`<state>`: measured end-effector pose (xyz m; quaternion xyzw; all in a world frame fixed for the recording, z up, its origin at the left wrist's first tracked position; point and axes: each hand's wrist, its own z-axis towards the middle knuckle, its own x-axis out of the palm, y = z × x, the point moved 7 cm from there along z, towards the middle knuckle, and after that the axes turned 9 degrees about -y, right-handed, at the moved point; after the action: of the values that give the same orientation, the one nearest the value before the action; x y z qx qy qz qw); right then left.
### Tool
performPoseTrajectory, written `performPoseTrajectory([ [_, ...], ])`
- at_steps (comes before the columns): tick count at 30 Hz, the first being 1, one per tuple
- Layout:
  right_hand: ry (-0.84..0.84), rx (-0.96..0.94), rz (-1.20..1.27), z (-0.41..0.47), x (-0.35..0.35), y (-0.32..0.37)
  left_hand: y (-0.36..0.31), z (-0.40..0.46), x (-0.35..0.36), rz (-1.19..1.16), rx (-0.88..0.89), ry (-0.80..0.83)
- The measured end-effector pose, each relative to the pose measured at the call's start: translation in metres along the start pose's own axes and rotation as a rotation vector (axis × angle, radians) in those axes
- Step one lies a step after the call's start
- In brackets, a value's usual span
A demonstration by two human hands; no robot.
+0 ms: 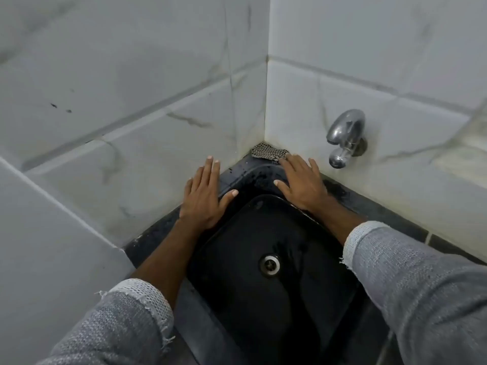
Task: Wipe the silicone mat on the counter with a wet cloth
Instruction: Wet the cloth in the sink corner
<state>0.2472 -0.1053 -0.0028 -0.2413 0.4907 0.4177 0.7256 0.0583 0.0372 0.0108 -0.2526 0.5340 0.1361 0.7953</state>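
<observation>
A: right hand (300,181) is flat, fingers spread, palm down over the back rim of the sink (237,306). Fingertips touch the near edge of the cloth (267,153). No pinch on it yet.

B: cloth location?

A: checkered, bunched in the wall corner on the ledge just behind the sink, left of the tap (346,137). The silicone mat isn't in view, so I can't place it.

B: left side?

A: left hand (204,192) is also flat and spread, resting on the sink's left rim against the tile, thumb out toward the basin. It holds nothing.

B: risks from here?

A: my read:
- flat fingers could shove the cloth tighter into the corner instead of lifting it. Needs a curl or a pinch.
- if it's dragged forward, it may slide over the rim into the basin, toward the drain (269,264). The ledge looks wet, so low friction.
- can't tell if the cloth is wet or dry. If dry, it needs the tap first; skip that and the wipe fails spec.
- tap sits just right of the right hand; a knuckle knock is possible on lift.

B: arm pose?

A: both forearms reach forward across the sink, sleeves (427,283) pushed back above the wrists, wrists low.
</observation>
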Motion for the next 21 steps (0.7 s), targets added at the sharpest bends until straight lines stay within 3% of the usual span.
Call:
performPoseTrajectory([
  [11, 0.063, -0.06, 0.023, 0.099, 0.102, -0.03, 0.025, 0.061, 0.083, 0.025, 0.003, -0.006],
  [17, 0.157, -0.074, 0.019, 0.123, 0.15, -0.045, 0.04, 0.074, 0.116, 0.014, -0.001, 0.023],
  [21, 0.133, -0.082, 0.005, 0.13, 0.161, -0.048, 0.038, 0.079, 0.128, 0.026, 0.008, 0.034],
])
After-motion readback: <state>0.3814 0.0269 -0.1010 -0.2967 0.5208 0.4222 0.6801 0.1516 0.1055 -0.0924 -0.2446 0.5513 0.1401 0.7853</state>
